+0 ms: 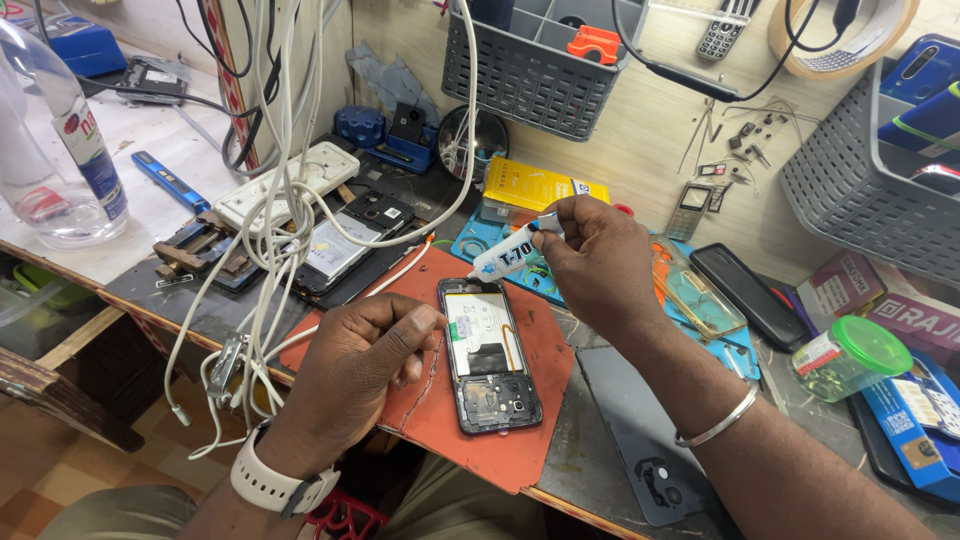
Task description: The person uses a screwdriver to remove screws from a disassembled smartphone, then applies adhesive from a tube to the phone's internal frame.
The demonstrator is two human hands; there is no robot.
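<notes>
An opened phone body (487, 355) lies back-up on a red work mat (520, 440), its white inner plate and camera cut-outs showing. My left hand (360, 365) rests beside its left edge, fingers curled against the frame; a white watch sits on that wrist. My right hand (592, 262) holds a small white glue tube (508, 252) tilted down, its nozzle just above the phone's top left corner. A metal bangle circles my right wrist.
A grey phone back cover (640, 435) lies right of the mat. White cables (270, 200) hang at left over another opened phone (345, 245). A plastic bottle (55, 140) stands far left, a green-lidded jar (850, 358) at right, grey baskets (530, 65) on the wall.
</notes>
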